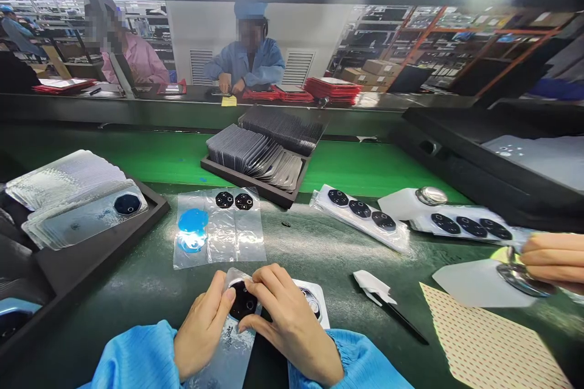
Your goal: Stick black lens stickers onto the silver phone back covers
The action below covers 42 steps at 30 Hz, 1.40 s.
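A silvery phone back cover (232,349) lies below me, tilted, with a black round camera lens cover (241,301) at its upper end. My left hand (201,331) grips the cover along its left side, thumb against the lens cover's left edge. From the right, my right hand (292,322) pinches the lens cover, thumb and fingers bent around its rim. Partly hidden behind that hand is a white plate with a ringed part (319,301). Just beyond my hands rests a clear plastic sheet (219,255) carrying black lens covers and blue round film.
Stacked back covers fill a black tray (150,219) at left. A foam box (285,197) of thin panels stands on the green strip. Lens cover strips (360,219), a tissue-wrapped black stick (406,322) and a dotted sheet (497,340) lie rightward. Another person's hand (554,258) holds a metal-topped dispenser.
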Available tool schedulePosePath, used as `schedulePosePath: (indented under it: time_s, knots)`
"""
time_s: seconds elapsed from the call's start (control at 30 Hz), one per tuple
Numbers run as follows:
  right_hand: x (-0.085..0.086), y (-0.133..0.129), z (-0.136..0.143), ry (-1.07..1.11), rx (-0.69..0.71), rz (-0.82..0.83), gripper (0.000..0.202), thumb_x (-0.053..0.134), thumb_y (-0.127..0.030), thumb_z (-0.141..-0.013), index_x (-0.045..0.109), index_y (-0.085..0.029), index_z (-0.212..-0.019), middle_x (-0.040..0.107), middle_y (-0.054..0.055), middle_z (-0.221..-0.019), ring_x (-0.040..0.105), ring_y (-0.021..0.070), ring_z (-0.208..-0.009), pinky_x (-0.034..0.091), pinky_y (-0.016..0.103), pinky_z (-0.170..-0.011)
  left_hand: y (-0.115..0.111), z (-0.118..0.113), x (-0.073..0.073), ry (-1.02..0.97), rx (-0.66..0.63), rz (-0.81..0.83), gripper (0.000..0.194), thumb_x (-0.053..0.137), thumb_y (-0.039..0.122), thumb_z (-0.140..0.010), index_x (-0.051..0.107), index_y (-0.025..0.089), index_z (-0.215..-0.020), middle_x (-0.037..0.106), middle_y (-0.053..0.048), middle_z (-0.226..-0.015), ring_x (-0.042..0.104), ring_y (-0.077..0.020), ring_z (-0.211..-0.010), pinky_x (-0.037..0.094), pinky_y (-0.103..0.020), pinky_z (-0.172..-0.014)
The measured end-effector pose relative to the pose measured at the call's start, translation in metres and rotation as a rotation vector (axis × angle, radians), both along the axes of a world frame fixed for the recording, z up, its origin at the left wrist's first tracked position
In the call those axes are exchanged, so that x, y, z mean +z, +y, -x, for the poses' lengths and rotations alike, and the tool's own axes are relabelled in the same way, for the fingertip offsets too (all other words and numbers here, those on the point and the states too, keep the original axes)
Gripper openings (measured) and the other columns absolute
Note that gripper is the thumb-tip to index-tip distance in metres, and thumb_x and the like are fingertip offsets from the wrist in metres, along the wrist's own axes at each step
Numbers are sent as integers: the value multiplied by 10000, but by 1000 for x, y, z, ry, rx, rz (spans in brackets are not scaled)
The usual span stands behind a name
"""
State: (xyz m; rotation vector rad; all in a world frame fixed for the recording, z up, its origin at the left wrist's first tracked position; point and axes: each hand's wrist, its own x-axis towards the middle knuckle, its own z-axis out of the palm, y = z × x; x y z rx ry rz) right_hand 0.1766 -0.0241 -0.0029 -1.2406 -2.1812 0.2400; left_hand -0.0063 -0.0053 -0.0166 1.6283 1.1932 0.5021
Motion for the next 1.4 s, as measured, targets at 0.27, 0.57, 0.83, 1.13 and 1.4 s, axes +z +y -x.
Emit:
schedulePosePath:
  time_s: [0.27,0.57,0.83,1.13,1.4]
  knots:
    - [0,5,-8,152,-25,11,495,645,-558,-788,578,-184,-1105,538,69,-920,522,221,-813,499,364,-683,9,0,8,-81,-6,-8,294,305,453,-990,449,226,-870,460,22,-773,447,-158,-729,357,-265,-688]
    - [-14,7,-6,755,-55,645,370,485,-420,-954,508,-198,-1250,574,2,-765,600,152,-669,486,273,-592,15,6,3,-192,151,54,340,409,514,-942,584,222,-930,610,-22,-884,537,-212,-874,407,-296,-793]
    - [-11,10,-2,1055,25,819,378,609,-448,-880,532,-148,-1098,590,-28,-647,593,122,-557,470,257,-552,14,0,11,-374,69,216,321,593,450,-878,539,191,-1059,626,-24,-942,574,-204,-908,430,-309,-799]
    - [-12,7,0,1075,13,848,422,633,-476,-854,538,-136,-1086,592,-32,-632,594,115,-532,489,252,-542,15,-2,10,-445,2,291,451,740,321,-750,493,169,-1096,614,-48,-1012,558,-227,-983,416,-353,-868]
    - [-13,11,-1,1121,0,890,453,673,-513,-805,560,-137,-1031,610,-24,-617,578,105,-486,474,232,-498,17,2,9,-399,-74,257,466,686,412,-807,492,173,-1155,595,-56,-1051,533,-244,-1027,389,-368,-894]
